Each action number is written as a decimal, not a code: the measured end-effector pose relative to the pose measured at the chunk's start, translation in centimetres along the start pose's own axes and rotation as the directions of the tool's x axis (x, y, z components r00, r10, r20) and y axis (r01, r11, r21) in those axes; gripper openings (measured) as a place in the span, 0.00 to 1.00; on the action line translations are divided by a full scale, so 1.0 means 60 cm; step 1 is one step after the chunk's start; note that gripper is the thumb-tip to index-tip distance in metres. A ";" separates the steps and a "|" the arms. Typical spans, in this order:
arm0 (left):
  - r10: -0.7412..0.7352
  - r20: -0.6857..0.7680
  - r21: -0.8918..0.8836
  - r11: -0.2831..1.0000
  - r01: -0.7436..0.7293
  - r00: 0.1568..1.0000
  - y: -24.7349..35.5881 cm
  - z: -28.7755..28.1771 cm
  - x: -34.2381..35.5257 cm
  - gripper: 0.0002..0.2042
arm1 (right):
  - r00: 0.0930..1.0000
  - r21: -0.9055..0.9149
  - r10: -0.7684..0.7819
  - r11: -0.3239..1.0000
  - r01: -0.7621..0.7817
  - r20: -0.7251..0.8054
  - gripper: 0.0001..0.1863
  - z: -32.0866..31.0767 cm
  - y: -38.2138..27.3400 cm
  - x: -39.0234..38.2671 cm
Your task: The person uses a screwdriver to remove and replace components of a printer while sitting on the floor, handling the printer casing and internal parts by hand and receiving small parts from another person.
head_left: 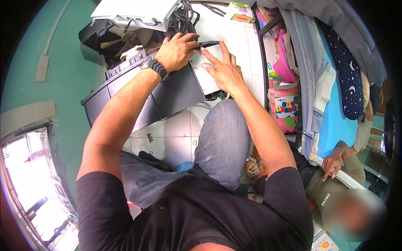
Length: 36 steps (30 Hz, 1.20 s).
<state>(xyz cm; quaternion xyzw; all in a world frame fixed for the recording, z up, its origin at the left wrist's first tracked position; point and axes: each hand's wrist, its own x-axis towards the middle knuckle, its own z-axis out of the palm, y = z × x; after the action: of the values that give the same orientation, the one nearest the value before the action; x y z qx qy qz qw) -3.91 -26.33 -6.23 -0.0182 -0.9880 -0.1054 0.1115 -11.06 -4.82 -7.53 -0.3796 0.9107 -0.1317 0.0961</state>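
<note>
A large dark plastic housing (167, 98) lies tilted on the tiled floor in front of me, its smooth dark panels facing me. My left hand (178, 52), with a watch on its wrist, is bent over the housing's far right corner. Its fingers are curled, and what lies under their tips is hidden. Just right of it, my right hand (226, 69) has index finger and thumb spread, resting by a light grey plate (203, 77) on the housing's right end. Behind the left hand are a fan (127, 37) and a bundle of black cables (183, 19).
A white panel (134, 12) stands at the back left, near a green wall (67, 79). On the right are a rack with a pink bag (284, 106), a small yellow box (240, 11) and a bed with a blue mattress (335, 121). Another person's hand (332, 163) rests at the bed's edge.
</note>
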 end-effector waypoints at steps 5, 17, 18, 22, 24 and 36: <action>0.018 0.124 -0.013 1.000 -0.016 0.992 -0.009 0.002 0.010 0.16 | 0.999 -0.006 -0.017 1.000 0.018 0.047 0.30 -0.012 -0.010 0.007; -0.023 0.460 0.066 0.998 -0.008 0.887 -0.008 -0.046 0.067 0.23 | 0.983 -0.292 -0.160 0.940 0.178 0.085 0.33 -0.056 -0.030 0.028; -0.034 0.448 0.069 0.998 0.004 0.893 -0.005 -0.047 0.073 0.23 | 0.981 -0.301 -0.174 0.934 0.192 0.084 0.33 -0.058 -0.031 0.029; -0.057 0.581 0.036 0.998 0.044 0.812 0.005 -0.053 0.097 0.28 | 0.989 -0.297 -0.118 0.945 0.139 0.087 0.35 -0.068 -0.037 0.032; -0.019 0.586 -0.123 0.986 0.112 0.810 -0.016 -0.056 0.092 0.27 | 0.984 -0.271 -0.112 0.951 0.147 0.140 0.35 -0.070 -0.041 0.037; -0.058 0.129 -0.327 0.940 0.098 0.990 -0.058 0.031 0.039 0.15 | 0.982 -0.244 -0.099 0.960 0.137 0.161 0.36 -0.071 -0.042 0.040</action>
<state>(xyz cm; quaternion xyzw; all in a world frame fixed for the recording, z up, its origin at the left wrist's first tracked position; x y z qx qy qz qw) -6.81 -29.33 -8.19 -0.0038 -0.9609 -0.2734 0.0443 -12.23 -7.56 -2.87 -0.4511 0.8861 0.0087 0.1059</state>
